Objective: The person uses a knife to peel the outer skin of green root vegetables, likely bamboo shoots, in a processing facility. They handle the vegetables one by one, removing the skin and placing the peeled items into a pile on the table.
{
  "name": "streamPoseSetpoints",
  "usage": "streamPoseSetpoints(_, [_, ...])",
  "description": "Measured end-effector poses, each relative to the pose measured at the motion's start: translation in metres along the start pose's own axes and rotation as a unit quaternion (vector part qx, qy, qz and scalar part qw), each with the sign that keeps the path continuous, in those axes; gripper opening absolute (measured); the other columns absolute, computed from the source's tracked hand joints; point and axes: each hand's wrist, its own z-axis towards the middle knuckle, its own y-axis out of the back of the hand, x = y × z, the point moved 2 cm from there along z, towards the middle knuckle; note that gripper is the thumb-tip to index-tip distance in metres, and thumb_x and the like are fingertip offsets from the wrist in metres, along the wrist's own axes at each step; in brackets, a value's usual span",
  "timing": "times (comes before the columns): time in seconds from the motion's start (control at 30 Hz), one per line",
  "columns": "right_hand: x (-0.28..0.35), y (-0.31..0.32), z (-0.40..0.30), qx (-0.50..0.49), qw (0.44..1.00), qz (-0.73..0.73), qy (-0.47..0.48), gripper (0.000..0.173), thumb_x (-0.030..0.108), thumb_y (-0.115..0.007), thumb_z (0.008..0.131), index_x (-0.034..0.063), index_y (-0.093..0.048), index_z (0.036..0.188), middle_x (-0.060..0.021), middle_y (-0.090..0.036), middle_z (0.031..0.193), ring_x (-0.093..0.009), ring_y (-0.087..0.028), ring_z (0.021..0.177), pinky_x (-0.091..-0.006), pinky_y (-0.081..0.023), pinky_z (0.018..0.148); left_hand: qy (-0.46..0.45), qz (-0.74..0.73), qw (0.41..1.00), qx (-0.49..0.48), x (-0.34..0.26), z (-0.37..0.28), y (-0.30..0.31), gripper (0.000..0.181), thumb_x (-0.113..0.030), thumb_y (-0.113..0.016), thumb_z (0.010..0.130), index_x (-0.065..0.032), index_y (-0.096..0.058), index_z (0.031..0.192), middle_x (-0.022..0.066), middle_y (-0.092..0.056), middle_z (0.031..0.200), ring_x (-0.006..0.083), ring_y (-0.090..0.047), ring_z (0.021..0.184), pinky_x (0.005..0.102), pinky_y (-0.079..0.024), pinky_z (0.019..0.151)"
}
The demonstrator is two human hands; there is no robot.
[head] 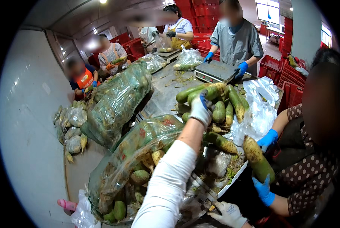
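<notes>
My left hand (200, 110), in a white glove with blue on the fingers, reaches over a pile of green radishes (219, 111) on the metal table. Its blurred fingers lie against a long green radish (208, 91) with a pale, dirty tip; whether they grip it is unclear. At the bottom, my right hand (228, 214), also gloved, is closed around a small knife (205, 203), with a yellowish bit beside it. Under my left arm lies an open green plastic sack (138, 142) with more radishes inside.
Another full green sack (118, 91) lies at the left. On my right, a co-worker in blue gloves holds a large radish (258, 159) beside clear plastic bags (258, 116). Across the table (164, 85), a person handles a scale (215, 71). Several others work farther back. Red crates (292, 94) stand behind.
</notes>
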Motion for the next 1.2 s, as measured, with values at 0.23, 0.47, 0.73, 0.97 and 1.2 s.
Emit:
streamPoseSetpoints(0.23, [0.121,0.1,0.031,0.12,0.965,-0.205,0.114,0.04,0.047,-0.062,0.09,0.008,-0.06,0.097,-0.0102,-0.063,0.076,-0.027,-0.066,0.064,-0.0391,-0.05,0.052,-0.204,0.213,0.942,0.161,-0.164,-0.2,0.068,0.043,-0.023,-0.054,0.1,0.0016,-0.05,0.135,0.0189,-0.061,0.125,0.0325,-0.063,0.113,0.0437,-0.05,0.102])
streamPoseSetpoints(0.47, [0.269,0.102,0.038,0.185,0.902,-0.326,0.216,0.048,0.033,-0.052,0.092,-0.0007,-0.053,0.126,-0.016,-0.062,0.122,-0.024,-0.065,0.1,-0.0365,-0.054,0.081,-0.215,0.367,0.904,-0.05,-0.203,-0.373,0.242,0.04,-0.02,-0.064,0.095,0.0003,-0.057,0.129,0.0119,-0.066,0.115,0.0244,-0.066,0.104,0.0375,-0.053,0.094])
streamPoseSetpoints(0.73, [0.172,0.077,0.097,0.188,0.975,0.081,0.087,0.07,0.051,-0.05,0.088,0.006,-0.04,0.14,-0.0144,-0.054,0.132,-0.024,-0.057,0.105,-0.0377,-0.049,0.088,-0.187,0.28,0.911,-0.239,-0.166,-0.534,0.39,0.035,-0.012,-0.062,0.096,0.0026,-0.056,0.127,0.015,-0.066,0.114,0.0243,-0.067,0.103,0.0371,-0.053,0.094])
streamPoseSetpoints(0.97, [-0.019,0.094,0.121,0.158,0.509,0.846,-0.01,0.09,0.068,-0.048,0.084,0.0118,-0.028,0.152,-0.013,-0.047,0.14,-0.024,-0.05,0.11,-0.0387,-0.044,0.094,-0.156,0.283,0.91,-0.261,-0.132,-0.572,0.422,0.037,-0.005,-0.069,0.091,0.0041,-0.059,0.125,0.0103,-0.066,0.115,0.0181,-0.064,0.104,0.0305,-0.05,0.096])
streamPoseSetpoints(1.2, [-0.191,0.202,0.125,0.102,0.635,0.749,0.162,0.092,0.069,-0.052,0.084,0.0157,-0.029,0.156,-0.0137,-0.04,0.148,-0.026,-0.044,0.119,-0.0423,-0.041,0.093,-0.138,0.245,0.93,-0.237,-0.104,-0.549,0.466,0.038,-0.009,-0.069,0.092,0.001,-0.059,0.127,0.0083,-0.067,0.116,0.0155,-0.064,0.105,0.028,-0.05,0.095])
